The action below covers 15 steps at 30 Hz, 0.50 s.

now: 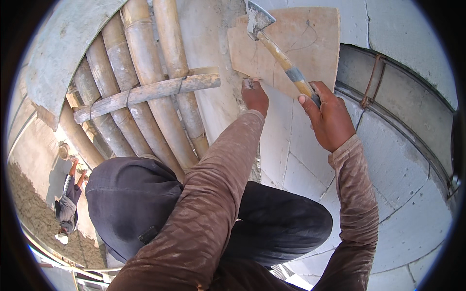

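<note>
"Which step?"
"Probably fixing the board (315, 58): the right hand (331, 117) clasped a hatchet (281, 57) over it; the left hand (255, 98), apart, was at its lower edge, grip unclear."
"Calling for?"
"Seemingly, a careful tap."

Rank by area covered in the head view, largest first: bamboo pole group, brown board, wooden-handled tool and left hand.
1. Bamboo pole group
2. Brown board
3. Wooden-handled tool
4. Left hand

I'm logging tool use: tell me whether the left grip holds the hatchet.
No, the right grip holds the hatchet; the left grip is at the tan board.
</note>
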{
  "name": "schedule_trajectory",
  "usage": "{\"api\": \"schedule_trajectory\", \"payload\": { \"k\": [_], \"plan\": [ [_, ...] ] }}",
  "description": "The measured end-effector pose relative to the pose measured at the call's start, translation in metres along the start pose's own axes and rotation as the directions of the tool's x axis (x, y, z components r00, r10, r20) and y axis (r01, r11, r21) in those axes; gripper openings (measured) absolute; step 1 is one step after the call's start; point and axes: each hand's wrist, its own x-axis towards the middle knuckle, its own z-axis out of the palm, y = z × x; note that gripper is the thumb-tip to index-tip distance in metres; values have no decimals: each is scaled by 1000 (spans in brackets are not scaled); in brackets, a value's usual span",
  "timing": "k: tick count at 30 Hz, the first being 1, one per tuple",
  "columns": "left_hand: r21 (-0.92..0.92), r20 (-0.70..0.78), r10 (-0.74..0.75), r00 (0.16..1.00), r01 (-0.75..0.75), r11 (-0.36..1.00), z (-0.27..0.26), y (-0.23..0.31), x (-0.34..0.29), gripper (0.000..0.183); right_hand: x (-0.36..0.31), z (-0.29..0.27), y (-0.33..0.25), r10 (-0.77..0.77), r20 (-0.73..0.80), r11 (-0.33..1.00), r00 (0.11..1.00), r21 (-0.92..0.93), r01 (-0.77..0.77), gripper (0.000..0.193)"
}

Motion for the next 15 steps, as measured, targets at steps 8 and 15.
{"api": "schedule_trajectory", "payload": {
  "k": [8,15],
  "plan": [
    [194,1,38,999,-38,980,4,22,-9,18,4,4,-4,1,44,983,999,-181,7,32],
    [338,-32,111,993,-94,937,5,23,-3,23,30,25,-18,-21,169,829,985,-549,112,30]
  ]
}}
